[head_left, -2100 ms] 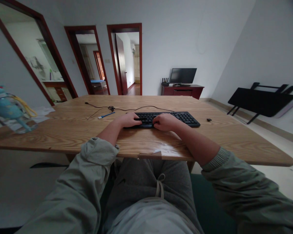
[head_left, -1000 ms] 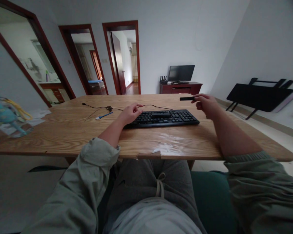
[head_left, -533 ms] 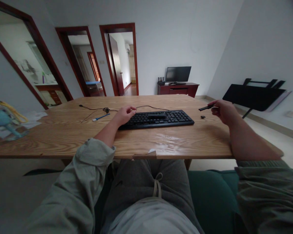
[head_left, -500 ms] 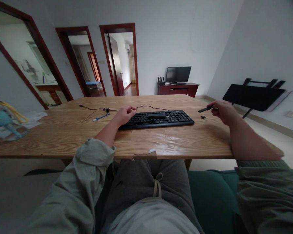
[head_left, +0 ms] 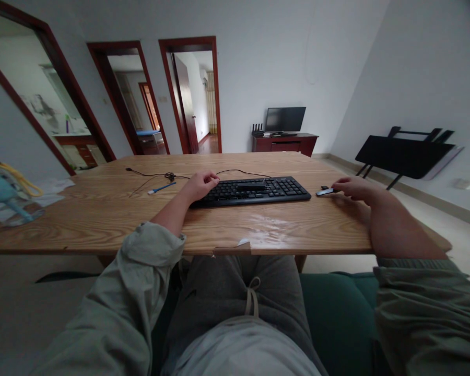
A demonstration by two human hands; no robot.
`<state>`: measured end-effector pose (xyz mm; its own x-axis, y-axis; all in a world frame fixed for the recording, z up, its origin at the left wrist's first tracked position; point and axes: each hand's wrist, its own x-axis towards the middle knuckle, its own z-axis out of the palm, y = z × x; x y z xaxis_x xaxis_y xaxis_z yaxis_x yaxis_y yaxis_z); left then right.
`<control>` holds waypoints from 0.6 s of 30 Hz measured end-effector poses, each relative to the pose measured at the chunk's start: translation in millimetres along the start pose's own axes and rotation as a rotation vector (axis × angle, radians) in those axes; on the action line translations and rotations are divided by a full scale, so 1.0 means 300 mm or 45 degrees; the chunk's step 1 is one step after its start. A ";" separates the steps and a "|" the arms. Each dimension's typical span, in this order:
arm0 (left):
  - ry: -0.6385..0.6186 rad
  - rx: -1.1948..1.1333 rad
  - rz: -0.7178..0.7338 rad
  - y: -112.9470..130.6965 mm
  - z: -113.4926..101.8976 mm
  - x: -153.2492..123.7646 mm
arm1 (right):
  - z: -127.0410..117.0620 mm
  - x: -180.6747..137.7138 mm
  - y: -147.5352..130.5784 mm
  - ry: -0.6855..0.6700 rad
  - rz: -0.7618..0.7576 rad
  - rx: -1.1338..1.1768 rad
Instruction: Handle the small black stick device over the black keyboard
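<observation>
A black keyboard [head_left: 276,194] lies on the wooden table, with a slim black object [head_left: 252,186] resting across its keys. At its left end is my left hand [head_left: 202,186], thumb and fingers pressed together; whether anything is between them is hidden. Off the keyboard's right end, my right hand [head_left: 354,189] pinches a slim flat stick [head_left: 324,192], low at the tabletop. Its upper face looks pale grey, and its kind is unclear. Just behind the stick sits a small black piece [head_left: 324,187].
Left of the keyboard lies a blue brush [head_left: 162,188] with a white end. A thin black cable [head_left: 149,174] runs behind it. A blue and yellow item [head_left: 8,188] stands at the far left on clear plastic. The table's front edge [head_left: 141,251] is near my lap.
My right hand has lowered the slim stick toward the table and turned it, so a pale face shows instead of a dark one. My left hand has stayed by the keyboard.
</observation>
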<state>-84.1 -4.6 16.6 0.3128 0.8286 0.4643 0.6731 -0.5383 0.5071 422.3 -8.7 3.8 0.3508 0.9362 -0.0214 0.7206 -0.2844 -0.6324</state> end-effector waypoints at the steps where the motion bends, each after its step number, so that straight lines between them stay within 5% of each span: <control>1: -0.002 0.001 0.001 0.001 0.000 -0.001 | 0.001 -0.005 -0.005 0.017 0.017 -0.004; 11: -0.011 0.015 0.017 -0.003 0.001 0.002 | 0.002 -0.056 -0.034 0.181 0.038 -0.136; 18: -0.009 0.027 0.017 -0.006 0.001 0.004 | 0.022 -0.078 -0.045 0.101 0.071 -0.101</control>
<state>-84.7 -2.7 16.1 0.3264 0.8224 0.4659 0.6828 -0.5460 0.4854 400.4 -25.5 7.8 0.4355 0.9001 0.0081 0.7424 -0.3540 -0.5688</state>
